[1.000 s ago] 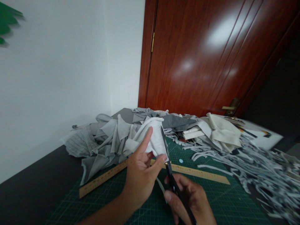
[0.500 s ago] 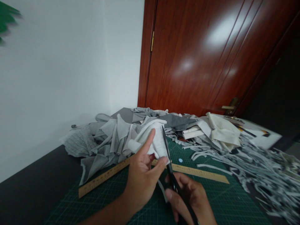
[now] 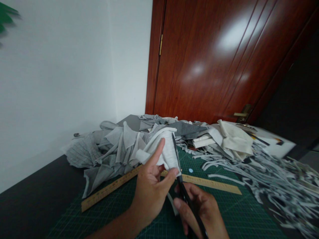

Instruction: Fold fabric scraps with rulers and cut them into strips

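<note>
My left hand (image 3: 151, 184) pinches a piece of white fabric (image 3: 169, 149) between thumb and fingers, its index finger pointing up along the cloth. A pair of black scissors (image 3: 183, 191) is in my right hand (image 3: 203, 207), fingers wrapped round the handles. The blades lie along the right edge of the fabric, close to my left thumb. A narrow pale strip (image 3: 172, 204) hangs below, between the two hands. Under them a wooden ruler (image 3: 211, 184) lies across the green cutting mat (image 3: 239, 212), its middle hidden by my left hand.
Grey fabric pieces (image 3: 93, 151) are heaped on the left. Cream cloth (image 3: 236, 139) lies folded at the back right, beside a large tangle of cut grey strips (image 3: 279, 179). A small pale disc (image 3: 190, 170) rests on the mat. Behind stands a reddish wooden door (image 3: 199, 66).
The scissor blades look closer together along the fabric's edge than before. Both hands stay in nearly the same place, and the whole view has shifted slightly.
</note>
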Motion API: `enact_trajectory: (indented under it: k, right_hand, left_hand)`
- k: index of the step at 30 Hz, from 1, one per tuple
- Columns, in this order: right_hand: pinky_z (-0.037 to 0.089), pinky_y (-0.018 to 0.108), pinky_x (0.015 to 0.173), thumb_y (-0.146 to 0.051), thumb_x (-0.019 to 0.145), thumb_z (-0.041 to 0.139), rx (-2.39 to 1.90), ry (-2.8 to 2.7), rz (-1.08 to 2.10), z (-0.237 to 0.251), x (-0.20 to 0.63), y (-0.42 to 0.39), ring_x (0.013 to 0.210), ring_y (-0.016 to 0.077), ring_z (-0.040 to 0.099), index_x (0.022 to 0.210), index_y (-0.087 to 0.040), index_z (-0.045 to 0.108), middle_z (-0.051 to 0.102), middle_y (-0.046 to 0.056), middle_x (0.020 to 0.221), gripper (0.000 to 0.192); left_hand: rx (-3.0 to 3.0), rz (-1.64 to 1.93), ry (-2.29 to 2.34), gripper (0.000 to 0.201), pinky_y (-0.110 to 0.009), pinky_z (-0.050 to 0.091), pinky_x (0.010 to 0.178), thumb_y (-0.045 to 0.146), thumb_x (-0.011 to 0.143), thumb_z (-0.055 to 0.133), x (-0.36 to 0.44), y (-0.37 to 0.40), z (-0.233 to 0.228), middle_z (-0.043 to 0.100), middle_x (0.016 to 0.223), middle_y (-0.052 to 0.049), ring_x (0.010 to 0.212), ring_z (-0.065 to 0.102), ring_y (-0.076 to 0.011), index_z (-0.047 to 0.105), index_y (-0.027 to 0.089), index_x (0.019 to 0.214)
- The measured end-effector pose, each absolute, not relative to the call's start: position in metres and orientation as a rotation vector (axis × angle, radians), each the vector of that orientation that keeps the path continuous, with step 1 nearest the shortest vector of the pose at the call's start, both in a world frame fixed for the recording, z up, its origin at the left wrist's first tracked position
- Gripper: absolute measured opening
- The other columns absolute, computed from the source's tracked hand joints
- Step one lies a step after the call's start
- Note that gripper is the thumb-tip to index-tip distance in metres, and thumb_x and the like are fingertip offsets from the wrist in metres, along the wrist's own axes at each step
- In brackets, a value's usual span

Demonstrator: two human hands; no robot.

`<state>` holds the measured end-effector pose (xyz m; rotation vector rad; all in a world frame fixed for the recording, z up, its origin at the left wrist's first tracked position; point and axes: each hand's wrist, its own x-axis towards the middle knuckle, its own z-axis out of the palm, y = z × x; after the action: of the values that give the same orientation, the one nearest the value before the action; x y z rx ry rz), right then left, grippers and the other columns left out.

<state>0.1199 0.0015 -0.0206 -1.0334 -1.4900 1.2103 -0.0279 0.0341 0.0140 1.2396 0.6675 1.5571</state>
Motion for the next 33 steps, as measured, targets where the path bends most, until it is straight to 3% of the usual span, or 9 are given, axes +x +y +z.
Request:
enact_trajectory:
  k: [7,14,18,21,24,33]
  right_hand:
    - [0.044,0.021,0.039,-0.067,0.081,0.081,-1.041,-1.43,1.21,-0.018,0.119,0.001,0.037,0.0086,0.043,0.1,-0.017,0.073,0.054,-0.006,0.056,0.053]
    - [0.042,0.02,0.04,-0.066,0.083,0.079,-1.057,-1.476,1.195,-0.019,0.119,0.002,0.037,0.0082,0.041,0.101,-0.018,0.075,0.049,-0.008,0.052,0.052]
    - [0.042,0.02,0.039,-0.068,0.084,0.078,-1.058,-1.469,1.176,-0.02,0.119,0.002,0.038,0.008,0.041,0.102,-0.017,0.075,0.052,-0.007,0.054,0.054]
    - [0.042,0.02,0.039,-0.068,0.083,0.078,-1.055,-1.439,1.166,-0.022,0.118,0.002,0.037,0.0084,0.042,0.101,-0.017,0.074,0.052,-0.007,0.054,0.054]
    - [0.04,0.019,0.039,-0.068,0.084,0.077,-1.039,-1.408,1.158,-0.024,0.119,0.002,0.038,0.0073,0.041,0.102,-0.016,0.074,0.054,-0.006,0.055,0.054]
    - [0.037,0.018,0.04,-0.068,0.086,0.076,-1.066,-1.44,1.136,-0.029,0.126,0.009,0.04,0.0075,0.042,0.1,-0.014,0.075,0.058,-0.004,0.057,0.056]
  left_hand:
    - [1.231,1.537,0.683,0.091,-0.025,0.06,0.091,0.027,0.087,0.082,-0.028,0.033,0.015,0.072,0.139,-0.013,0.096,0.076,-0.0157,0.037,0.024,0.165]
    - [1.258,1.551,0.71,0.09,-0.027,0.062,0.09,0.028,0.087,0.082,-0.027,0.033,0.014,0.066,0.147,-0.014,0.102,0.076,-0.0188,0.037,0.025,0.165]
    - [1.248,1.544,0.691,0.088,-0.024,0.061,0.086,0.027,0.087,0.081,-0.027,0.034,0.014,0.075,0.135,-0.013,0.095,0.076,-0.0161,0.038,0.025,0.164]
    - [1.247,1.538,0.714,0.09,-0.026,0.062,0.084,0.027,0.087,0.081,-0.027,0.033,0.015,0.083,0.105,-0.008,0.09,0.076,-0.0173,0.036,0.023,0.165]
    - [1.251,1.516,0.736,0.093,-0.025,0.062,0.079,0.028,0.086,0.082,-0.027,0.033,0.015,0.08,0.084,-0.003,0.082,0.074,-0.0165,0.034,0.022,0.166]
    - [1.255,1.473,0.717,0.089,-0.024,0.059,0.076,0.026,0.087,0.079,-0.026,0.032,0.012,0.08,0.092,-0.006,0.079,0.07,-0.0154,0.037,0.021,0.165]
